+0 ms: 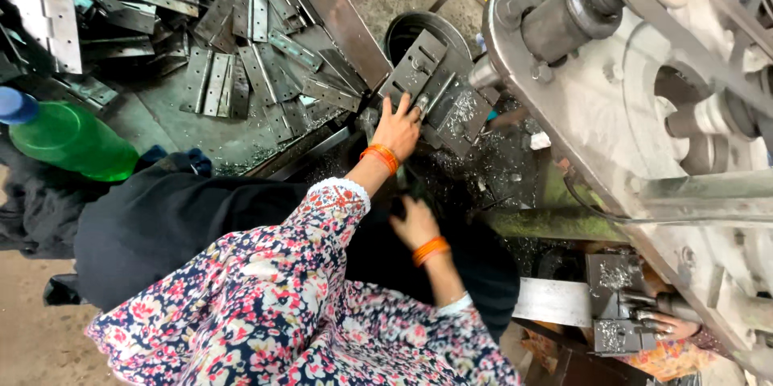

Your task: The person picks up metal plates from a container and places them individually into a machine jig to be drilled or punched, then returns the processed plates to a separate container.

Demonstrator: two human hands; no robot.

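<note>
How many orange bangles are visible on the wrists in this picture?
2: one orange bangle on the left hand by the hinge plate; one on the right hand, lower down.

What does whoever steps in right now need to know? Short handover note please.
Left hand: fingers spread, pressing on a metal hinge plate lying on the machine's work bed.
Right hand: low in front of the body, over dark cloth; what it holds, if anything, cannot be made out.
Pile of hinge plates lies on the sheet to the left; green bottle at far left.
Another person's hand rests at a second fixture, lower right.
Done or left: cannot be told apart among the plates.
</note>
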